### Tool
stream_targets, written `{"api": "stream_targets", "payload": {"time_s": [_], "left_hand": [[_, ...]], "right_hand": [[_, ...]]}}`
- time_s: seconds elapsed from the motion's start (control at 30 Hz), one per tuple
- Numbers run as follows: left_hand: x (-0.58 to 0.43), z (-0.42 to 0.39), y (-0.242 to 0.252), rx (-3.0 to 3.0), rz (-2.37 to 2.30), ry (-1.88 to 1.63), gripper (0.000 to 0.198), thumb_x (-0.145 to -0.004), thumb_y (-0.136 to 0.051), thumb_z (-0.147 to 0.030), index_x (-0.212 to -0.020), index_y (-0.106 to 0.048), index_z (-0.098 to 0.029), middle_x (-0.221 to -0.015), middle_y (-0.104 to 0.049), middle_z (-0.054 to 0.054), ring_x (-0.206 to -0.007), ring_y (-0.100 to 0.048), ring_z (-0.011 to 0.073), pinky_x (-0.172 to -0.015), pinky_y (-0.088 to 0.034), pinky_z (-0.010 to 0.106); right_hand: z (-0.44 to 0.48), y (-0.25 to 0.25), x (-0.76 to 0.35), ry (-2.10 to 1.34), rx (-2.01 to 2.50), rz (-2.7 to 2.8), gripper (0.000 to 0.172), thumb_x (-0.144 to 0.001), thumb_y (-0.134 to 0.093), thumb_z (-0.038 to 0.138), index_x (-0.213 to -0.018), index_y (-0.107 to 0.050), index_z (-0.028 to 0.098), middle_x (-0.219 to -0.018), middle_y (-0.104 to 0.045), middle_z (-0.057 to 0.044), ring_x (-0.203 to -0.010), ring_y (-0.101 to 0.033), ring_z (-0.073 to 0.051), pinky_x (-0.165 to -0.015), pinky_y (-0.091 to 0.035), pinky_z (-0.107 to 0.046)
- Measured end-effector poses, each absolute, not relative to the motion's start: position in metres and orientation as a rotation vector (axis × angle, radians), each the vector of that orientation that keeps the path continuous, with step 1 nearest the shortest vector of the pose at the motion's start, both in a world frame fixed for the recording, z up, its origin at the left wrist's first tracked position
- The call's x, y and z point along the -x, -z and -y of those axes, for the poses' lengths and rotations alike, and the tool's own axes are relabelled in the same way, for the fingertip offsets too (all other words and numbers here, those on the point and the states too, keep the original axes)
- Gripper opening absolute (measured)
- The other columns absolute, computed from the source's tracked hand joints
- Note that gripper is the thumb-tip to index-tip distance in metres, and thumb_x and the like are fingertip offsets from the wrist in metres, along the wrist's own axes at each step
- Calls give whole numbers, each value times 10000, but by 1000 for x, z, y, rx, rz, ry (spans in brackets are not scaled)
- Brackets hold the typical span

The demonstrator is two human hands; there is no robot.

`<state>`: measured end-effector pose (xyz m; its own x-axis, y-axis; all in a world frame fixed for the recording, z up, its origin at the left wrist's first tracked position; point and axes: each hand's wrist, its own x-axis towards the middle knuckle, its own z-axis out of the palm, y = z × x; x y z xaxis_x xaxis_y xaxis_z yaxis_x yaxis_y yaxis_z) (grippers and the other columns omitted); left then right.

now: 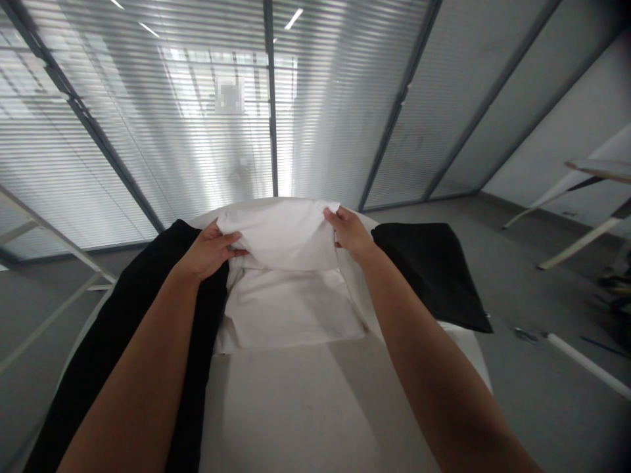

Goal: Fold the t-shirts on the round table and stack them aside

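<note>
A white garment point(286, 276) lies on a white table point(305, 407), its far part lifted and folded toward me. My left hand point(210, 249) pinches the raised fold at its left edge. My right hand point(351, 233) grips the same fold at its right edge. Both hands are closed on the cloth and hold it a little above the rest of the garment.
A long black cloth point(123, 341) runs down the table's left side under my left arm. A folded black cloth point(434, 269) lies at the right edge. Glass walls with blinds point(246, 131) stand behind. White table legs point(576, 210) and a white rod point(586, 364) are at right.
</note>
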<state>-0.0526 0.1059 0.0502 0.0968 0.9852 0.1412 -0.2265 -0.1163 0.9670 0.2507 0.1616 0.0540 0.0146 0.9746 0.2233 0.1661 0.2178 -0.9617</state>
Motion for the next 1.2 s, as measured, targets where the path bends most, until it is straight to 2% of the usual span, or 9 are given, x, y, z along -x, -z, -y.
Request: {"api": "stream_targets", "payload": {"time_s": [0.17,0.3,0.43,0.63,0.73,0.87,0.97,1.07,1.2], "left_hand": [[50,-104,-48,-1187,-852,-1367,473,-634,-803,-185,-1087,-667,-199,-1143,-689,66,-1091,-633,290,-884,-567,463],[45,-112,-40,-1198,-764,-1466,439,-582,-808,-154,-1007,-703,-180,-1036,-722,62,-1079,-639,292,-916,-547,463],[40,-121,-33,-1208,-797,-1490,422,-514,-834,-154,-921,-725,-177,-987,-735,53,-1077,-637,292,-954,-515,436],[40,-122,-30,-1314,-996,-1372,388,-469,-874,-215,-832,-744,-171,-950,-736,67,-1066,-631,312,-913,-516,426],[44,-120,-36,-1430,-1013,-1278,393,-514,-868,-226,-882,-747,-162,-998,-728,75,-1071,-627,302,-912,-511,403],[53,-116,-47,-1449,-1285,-1129,642,-496,-886,-264,-1099,-674,-198,-1080,-710,93,-1021,-651,288,-779,-544,350],[58,-115,-50,-1283,-1668,-901,735,-501,-893,-373,-1161,-628,-188,-959,-732,132,-831,-700,287,-639,-530,322],[58,-114,-47,-1192,-1672,-612,650,-579,-826,-529,-1098,-654,-179,-781,-736,136,-672,-706,287,-575,-516,330],[51,-114,-45,-1265,-1576,-488,588,-600,-791,-581,-1034,-667,-203,-735,-730,107,-687,-711,291,-568,-538,336]], "right_hand": [[-157,-60,-250,-1123,1161,1288,411,-767,-650,548,-1061,-615,262,-1006,-574,-63,-829,-557,-212,-566,-590,-362],[-160,-62,-256,-1229,1010,1176,379,-733,-670,484,-1030,-591,264,-1068,-568,-52,-959,-552,-232,-696,-599,-426],[-165,-59,-262,-1284,854,1066,279,-680,-631,360,-922,-558,240,-1020,-591,-21,-984,-552,-222,-771,-562,-422],[-174,-44,-263,-1355,850,899,188,-616,-507,261,-798,-531,220,-891,-605,-26,-879,-564,-223,-805,-521,-470],[-177,-39,-263,-1393,843,850,219,-578,-466,243,-787,-522,217,-903,-620,-40,-881,-566,-238,-811,-507,-478],[-177,-40,-264,-1355,913,938,230,-547,-445,257,-771,-485,224,-863,-620,-40,-867,-569,-243,-795,-505,-446],[-176,-41,-263,-1324,968,1007,217,-548,-439,273,-756,-477,228,-817,-613,-31,-846,-569,-238,-785,-504,-421],[-177,-41,-261,-1356,952,962,203,-543,-444,256,-736,-497,222,-775,-604,-21,-813,-566,-225,-781,-499,-405],[-177,-41,-261,-1410,912,869,195,-541,-452,219,-720,-527,211,-746,-596,-8,-762,-547,-199,-765,-493,-377]]}}
